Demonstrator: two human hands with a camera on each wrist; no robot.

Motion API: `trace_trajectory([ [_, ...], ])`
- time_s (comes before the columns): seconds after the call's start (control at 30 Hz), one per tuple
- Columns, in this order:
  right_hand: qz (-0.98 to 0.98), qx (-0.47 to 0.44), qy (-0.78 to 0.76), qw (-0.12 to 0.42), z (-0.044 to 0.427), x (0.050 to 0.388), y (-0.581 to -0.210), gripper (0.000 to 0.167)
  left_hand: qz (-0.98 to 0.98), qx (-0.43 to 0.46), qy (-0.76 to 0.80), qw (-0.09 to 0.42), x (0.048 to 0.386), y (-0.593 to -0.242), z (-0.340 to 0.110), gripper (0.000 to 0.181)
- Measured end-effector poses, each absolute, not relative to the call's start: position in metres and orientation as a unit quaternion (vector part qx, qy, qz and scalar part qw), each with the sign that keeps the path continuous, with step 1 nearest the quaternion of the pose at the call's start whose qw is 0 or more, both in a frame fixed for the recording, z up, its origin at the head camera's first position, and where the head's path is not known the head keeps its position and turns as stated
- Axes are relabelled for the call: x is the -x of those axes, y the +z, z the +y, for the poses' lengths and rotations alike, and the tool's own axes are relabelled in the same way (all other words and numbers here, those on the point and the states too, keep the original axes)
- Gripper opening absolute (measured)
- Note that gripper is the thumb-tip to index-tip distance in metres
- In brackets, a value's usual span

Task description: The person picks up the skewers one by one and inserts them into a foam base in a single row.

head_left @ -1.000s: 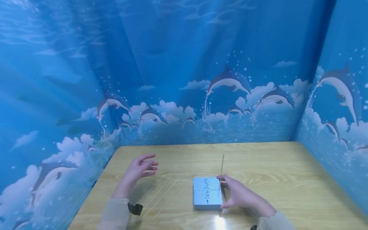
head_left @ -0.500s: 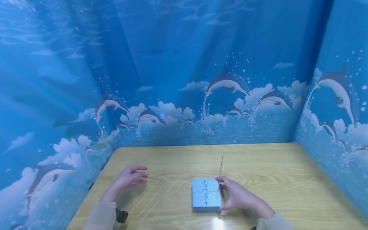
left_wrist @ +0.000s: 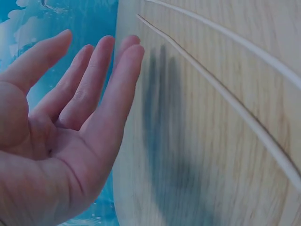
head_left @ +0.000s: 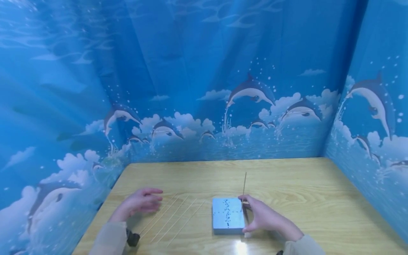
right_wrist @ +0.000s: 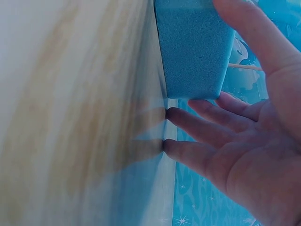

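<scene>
A light blue foam block (head_left: 220, 223) with a band of dark dots or holes across its top sits on the table. At its right side, my right hand (head_left: 266, 216) grips it between thumb and fingers. The right wrist view shows the thumb along one side of the block (right_wrist: 193, 52) and two fingertips touching the tabletop. One thin stick (head_left: 244, 184) stands nearly upright at the block's right edge. My left hand (head_left: 140, 203) hovers over the table, fingers extended and apart, holding nothing. Several thin wooden sticks (head_left: 186, 221) lie slantwise beside it; two show in the left wrist view.
The wood-grain table (head_left: 296, 184) is enclosed at the back and sides by a blue curtain (head_left: 191, 71) printed with dolphins and clouds. A black wrist strap (head_left: 133, 239) is on the left sleeve, close to the sticks' near ends.
My left hand has moved left and lower, away from above the sticks, and slowed. The right hand stays on the block, and the upright stick keeps its place.
</scene>
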State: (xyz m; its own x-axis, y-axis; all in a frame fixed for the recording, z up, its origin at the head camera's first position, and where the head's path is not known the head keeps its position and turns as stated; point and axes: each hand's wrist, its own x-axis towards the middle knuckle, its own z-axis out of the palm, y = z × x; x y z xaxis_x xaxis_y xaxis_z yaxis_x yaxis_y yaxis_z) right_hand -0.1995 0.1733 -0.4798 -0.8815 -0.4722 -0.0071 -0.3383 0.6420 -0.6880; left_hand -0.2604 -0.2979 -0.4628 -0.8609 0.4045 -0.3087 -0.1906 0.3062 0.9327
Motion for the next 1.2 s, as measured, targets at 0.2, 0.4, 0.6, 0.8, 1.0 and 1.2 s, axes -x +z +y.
trace_trajectory([
  [0.2, 0.900, 0.222, -0.363, 0.093, 0.173, 0.200, -0.480, 0.109, 0.775, -0.048, 0.577, 0.253, 0.263, -0.468, -0.298, 0.054],
  [0.4, 0.900, 0.214, -0.366, 0.099, 0.172, 0.201, -0.480, 0.109, 0.784, -0.030, 0.566, 0.253, 0.265, -0.472, -0.293, 0.050],
  [0.6, 0.900, 0.213, -0.368, 0.099, 0.172, 0.201, -0.480, 0.109, 0.793, 0.001, 0.554, 0.251, 0.266, -0.474, -0.289, 0.043],
  [0.8, 0.898, 0.212, -0.372, 0.098, 0.173, 0.200, -0.479, 0.108, 0.808, 0.013, 0.538, 0.241, 0.267, -0.477, -0.282, 0.037],
  [1.0, 0.897, 0.215, -0.373, 0.096, 0.172, 0.199, -0.477, 0.108, 0.824, 0.024, 0.524, 0.213, 0.266, -0.477, -0.275, 0.029],
  [1.2, 0.897, 0.211, -0.374, 0.104, 0.171, 0.198, -0.477, 0.108, 0.882, 0.063, 0.441, 0.153, 0.264, -0.477, -0.266, 0.027],
])
